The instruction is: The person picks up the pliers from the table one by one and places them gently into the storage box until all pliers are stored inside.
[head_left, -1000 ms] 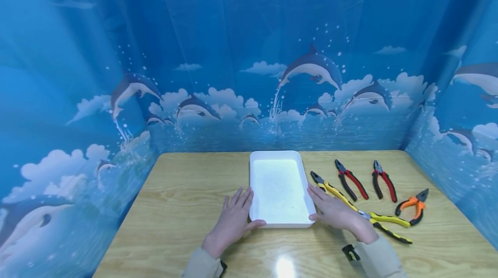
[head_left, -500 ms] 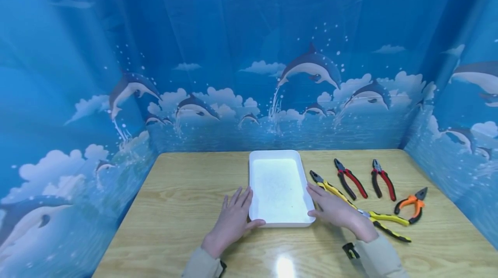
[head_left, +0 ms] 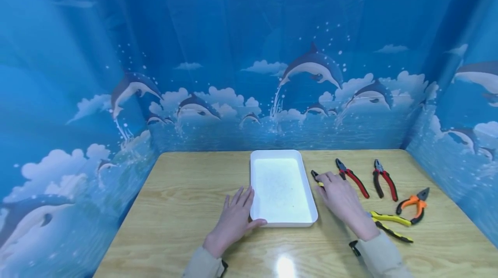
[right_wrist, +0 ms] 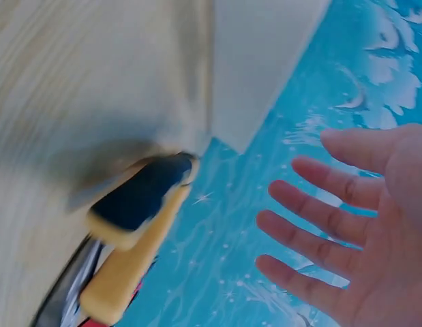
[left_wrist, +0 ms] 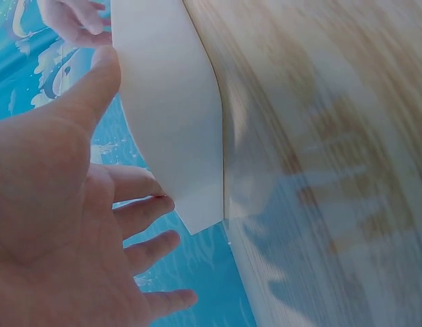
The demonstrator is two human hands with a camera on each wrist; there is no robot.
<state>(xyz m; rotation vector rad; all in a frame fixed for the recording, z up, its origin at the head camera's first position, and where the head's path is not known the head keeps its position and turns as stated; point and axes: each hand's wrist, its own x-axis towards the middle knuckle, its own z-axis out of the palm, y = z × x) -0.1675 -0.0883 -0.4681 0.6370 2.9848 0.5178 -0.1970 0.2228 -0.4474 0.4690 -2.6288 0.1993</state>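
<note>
In the head view, my left hand (head_left: 229,224) rests along the left side of a white rectangular tray (head_left: 278,191), thumb at its front corner. The left wrist view shows its extended fingers and thumb at the tray's wall (left_wrist: 170,116). My right hand (head_left: 342,200) is over yellow-handled pliers (head_left: 314,176), covering most of them; their dark nose shows past the fingers. From the right wrist, the fingers (right_wrist: 313,204) look spread and hold nothing, apart from the yellow-and-black handles (right_wrist: 139,211). A second yellow-handled pair of pliers (head_left: 391,217) lies partly behind the right wrist.
Red-and-black pliers (head_left: 354,180) lie beyond the right hand, another red-and-black pair (head_left: 384,180) farther right. Orange-handled pliers (head_left: 415,204) lie near the wooden table's (head_left: 186,183) right side. A blue dolphin-print curtain (head_left: 233,53) encloses the back and sides.
My right hand has left the tray's right side and moved right and farther back, over the nearest yellow-handled pliers. The left hand and the tray have stayed in place.
</note>
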